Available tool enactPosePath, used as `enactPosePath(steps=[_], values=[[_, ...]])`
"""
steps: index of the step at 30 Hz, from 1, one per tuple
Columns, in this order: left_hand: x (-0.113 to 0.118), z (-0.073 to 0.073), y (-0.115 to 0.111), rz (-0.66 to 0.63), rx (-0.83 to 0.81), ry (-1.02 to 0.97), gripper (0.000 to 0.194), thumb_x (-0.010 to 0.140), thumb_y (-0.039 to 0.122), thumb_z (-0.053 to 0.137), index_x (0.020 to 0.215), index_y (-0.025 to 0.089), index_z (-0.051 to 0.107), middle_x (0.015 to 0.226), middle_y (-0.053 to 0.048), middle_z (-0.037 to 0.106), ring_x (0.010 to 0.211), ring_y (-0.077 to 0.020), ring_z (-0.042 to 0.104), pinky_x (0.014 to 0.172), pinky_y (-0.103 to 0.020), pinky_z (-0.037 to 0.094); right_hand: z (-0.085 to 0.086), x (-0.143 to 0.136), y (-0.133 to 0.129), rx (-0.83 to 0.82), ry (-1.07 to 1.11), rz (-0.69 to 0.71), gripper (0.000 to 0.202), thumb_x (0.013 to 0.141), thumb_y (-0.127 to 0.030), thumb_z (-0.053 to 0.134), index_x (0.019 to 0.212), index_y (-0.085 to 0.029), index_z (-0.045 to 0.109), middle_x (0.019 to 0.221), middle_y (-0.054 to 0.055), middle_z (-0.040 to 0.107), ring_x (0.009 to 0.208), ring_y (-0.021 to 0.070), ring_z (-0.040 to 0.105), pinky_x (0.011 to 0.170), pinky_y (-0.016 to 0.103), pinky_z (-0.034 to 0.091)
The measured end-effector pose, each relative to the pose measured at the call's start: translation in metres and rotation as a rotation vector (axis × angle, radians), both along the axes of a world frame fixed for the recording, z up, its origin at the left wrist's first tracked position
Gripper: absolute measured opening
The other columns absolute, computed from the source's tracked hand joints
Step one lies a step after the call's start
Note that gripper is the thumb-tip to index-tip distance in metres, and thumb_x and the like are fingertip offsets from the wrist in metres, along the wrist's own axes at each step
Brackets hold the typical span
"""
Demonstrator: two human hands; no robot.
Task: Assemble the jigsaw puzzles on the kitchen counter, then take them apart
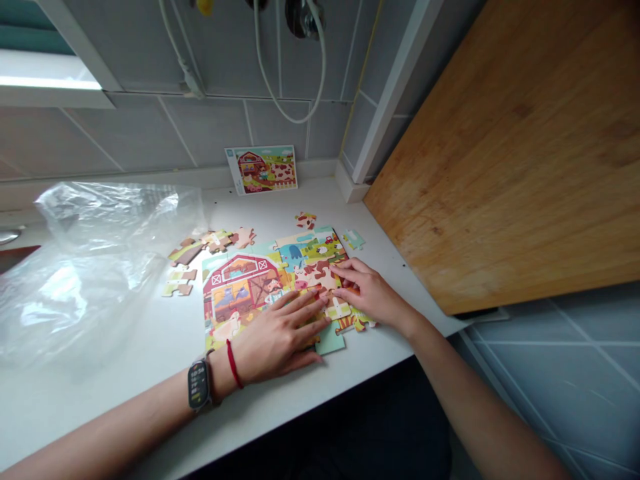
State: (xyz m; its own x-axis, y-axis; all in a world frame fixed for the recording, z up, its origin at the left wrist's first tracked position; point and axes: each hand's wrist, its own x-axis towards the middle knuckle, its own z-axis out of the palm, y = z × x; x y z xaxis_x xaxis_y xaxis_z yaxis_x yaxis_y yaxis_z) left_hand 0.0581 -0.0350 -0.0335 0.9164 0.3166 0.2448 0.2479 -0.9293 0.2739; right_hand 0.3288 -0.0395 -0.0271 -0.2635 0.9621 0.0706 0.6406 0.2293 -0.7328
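A farm jigsaw puzzle, with a red barn and a brown-spotted cow, lies partly joined on the white counter. My left hand rests flat across its lower middle, fingers spread, hiding part of the picture. At the right side, my right hand has its fingers and thumb bent around a puzzle piece with cow spots, pressed against the puzzle. Just below are a loose piece with a white fence, a tiger-striped piece and a pale green piece.
Several loose pieces lie beyond the puzzle's left side, with others behind it. A reference picture card leans on the tiled wall. Clear plastic wrapping covers the left counter. A wooden panel stands close at right.
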Motion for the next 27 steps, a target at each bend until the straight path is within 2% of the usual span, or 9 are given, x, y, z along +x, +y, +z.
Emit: enactPosePath(steps=[2,5,12,20,27], values=[[-0.001,-0.001,-0.012,0.043,0.021,0.002,0.051,0.103,0.05,0.059,0.145,0.02,0.06,0.162,-0.014,0.049,0.147,-0.0378,0.05,0.119,-0.058,0.043,0.002,-0.001,-0.002,0.006,-0.031,0.033,0.046,0.096,-0.023,0.068,0.142,-0.024,0.067,0.127,0.009,0.063,0.121,0.0231,0.065,0.113,0.041,0.052],[0.0,0.001,-0.023,0.073,0.021,0.006,0.04,0.104,0.041,0.058,0.138,0.02,0.064,0.16,-0.013,0.053,0.145,-0.0368,0.052,0.117,-0.056,0.044,0.005,-0.002,-0.005,0.031,-0.09,0.069,0.04,0.098,-0.024,0.065,0.137,-0.023,0.07,0.127,0.01,0.061,0.123,0.0242,0.064,0.115,0.043,0.051],[0.001,0.009,-0.031,0.017,0.05,0.006,0.035,0.103,0.035,0.057,0.132,0.017,0.066,0.154,-0.017,0.058,0.138,-0.0372,0.059,0.111,-0.055,0.051,0.007,-0.002,-0.017,0.083,-0.174,0.079,0.038,0.098,-0.028,0.065,0.135,-0.026,0.072,0.13,0.01,0.062,0.123,0.0266,0.063,0.113,0.047,0.054],[0.004,0.002,-0.04,0.015,0.111,-0.092,0.027,0.105,0.028,0.056,0.127,0.016,0.068,0.145,-0.015,0.066,0.132,-0.0348,0.063,0.105,-0.05,0.054,0.005,-0.002,-0.023,0.132,-0.245,0.058,0.04,0.099,-0.028,0.065,0.139,-0.024,0.07,0.135,0.012,0.061,0.123,0.0272,0.061,0.11,0.047,0.055],[0.006,0.002,-0.039,0.004,0.104,-0.125,0.025,0.105,0.026,0.055,0.123,0.016,0.069,0.142,-0.015,0.067,0.126,-0.0356,0.063,0.101,-0.051,0.053,0.012,-0.004,-0.024,0.199,-0.394,0.168,0.046,0.1,-0.018,0.06,0.141,-0.035,0.068,0.152,0.008,0.056,0.124,0.0279,0.058,0.109,0.05,0.054]])
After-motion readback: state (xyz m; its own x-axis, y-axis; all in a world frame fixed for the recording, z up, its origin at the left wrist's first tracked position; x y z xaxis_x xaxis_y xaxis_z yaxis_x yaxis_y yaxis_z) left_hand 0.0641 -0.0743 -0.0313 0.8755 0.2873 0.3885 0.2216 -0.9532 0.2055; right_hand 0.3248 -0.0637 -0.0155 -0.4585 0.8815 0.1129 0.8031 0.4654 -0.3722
